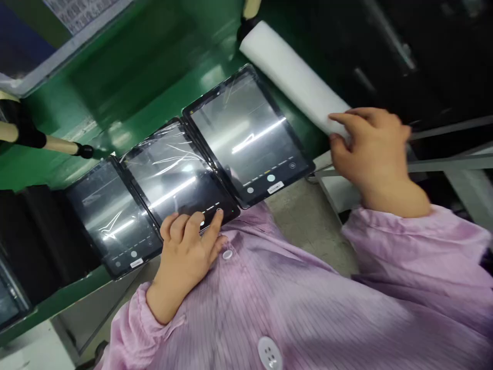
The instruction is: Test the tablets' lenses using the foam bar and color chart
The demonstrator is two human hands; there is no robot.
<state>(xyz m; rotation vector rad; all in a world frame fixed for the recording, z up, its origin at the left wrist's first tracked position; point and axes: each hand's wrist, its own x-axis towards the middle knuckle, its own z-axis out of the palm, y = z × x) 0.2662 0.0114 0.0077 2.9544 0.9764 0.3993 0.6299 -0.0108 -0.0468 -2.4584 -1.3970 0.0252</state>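
Observation:
Three tablets with their screens lit lie in a slanted row. My left hand (pixel 188 246) reaches over the lower edge of the middle tablet (pixel 169 169). Its index finger stretches to the screen near a small round icon, the other fingers bent and apart, holding nothing. Beside it lie the left tablet (pixel 111 210) and the right tablet (pixel 248 128); all three show a camera-like screen with glare. My right hand (pixel 372 149) hovers at the near end of a white roll (pixel 295 77), thumb and index finger apart. Whether it touches the roll cannot be made out.
The tablets rest on a green work surface (pixel 127 97). Cream pipes with black joints (pixel 33 134) stand at the left, near dark black blocks (pixel 50 231). A framed printed sheet (pixel 84 15) is at the top left. A grey metal frame (pixel 447 162) runs along the right.

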